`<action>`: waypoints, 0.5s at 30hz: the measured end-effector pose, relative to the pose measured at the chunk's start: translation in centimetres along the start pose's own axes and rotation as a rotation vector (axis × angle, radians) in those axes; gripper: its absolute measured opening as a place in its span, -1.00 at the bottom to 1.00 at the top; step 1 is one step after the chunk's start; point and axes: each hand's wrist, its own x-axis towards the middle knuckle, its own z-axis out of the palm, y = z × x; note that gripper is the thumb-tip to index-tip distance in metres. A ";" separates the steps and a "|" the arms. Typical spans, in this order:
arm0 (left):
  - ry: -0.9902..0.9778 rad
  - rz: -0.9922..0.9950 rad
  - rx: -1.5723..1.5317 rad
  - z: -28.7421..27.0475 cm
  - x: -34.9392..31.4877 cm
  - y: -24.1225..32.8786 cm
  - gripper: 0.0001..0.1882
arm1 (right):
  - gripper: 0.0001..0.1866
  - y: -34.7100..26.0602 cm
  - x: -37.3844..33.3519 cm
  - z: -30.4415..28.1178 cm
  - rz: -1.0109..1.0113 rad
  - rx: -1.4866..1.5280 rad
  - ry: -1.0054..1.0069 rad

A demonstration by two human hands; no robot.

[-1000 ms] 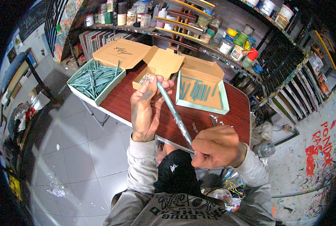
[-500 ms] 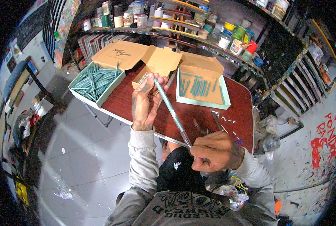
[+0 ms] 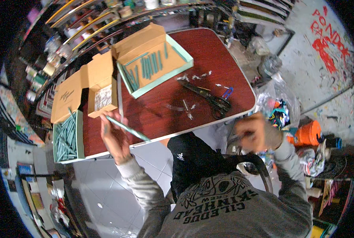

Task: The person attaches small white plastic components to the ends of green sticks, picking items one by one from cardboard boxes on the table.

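Observation:
My left hand [image 3: 115, 139] is closed around one end of a slim teal stick [image 3: 129, 129], its thumb and fingers pinching it over the table's front edge. The stick slants down to the right, and its other end is free. My right hand [image 3: 253, 134] is off the table's right front corner, smeared by motion, so I cannot make out its fingers or anything in them. Near the left hand stands a small brown carton [image 3: 102, 89] with pale small pieces inside. A mint-sided box [image 3: 80, 133] full of similar teal sticks is to its left. Another open box [image 3: 167, 71] holds several sticks laid out side by side.
Black scissors [image 3: 208, 99] lie on the dark red table [image 3: 161, 115], with white scraps and a small blue item [image 3: 227, 93] nearby. A plastic bag of rubbish [image 3: 278, 105] and an orange container [image 3: 307, 133] stand on the right. Shelves with paint pots line the back.
My view has turned to the right. The right hand has come away from the stick's lower end and moved right; the left hand still holds the stick.

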 end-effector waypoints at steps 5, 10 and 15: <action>-0.023 -0.293 0.206 2.7 -9.8 -7.9 -0.72 | -0.88 12.9 -16.8 1.9 0.681 -0.212 0.316; -0.188 -0.707 0.181 4.7 -15.5 -10.5 -0.67 | -0.75 24.8 -33.6 11.3 1.005 -0.233 0.228; -0.158 -0.793 0.253 6.1 -16.1 -10.8 -0.62 | -0.63 27.2 -37.8 17.9 0.968 0.131 0.415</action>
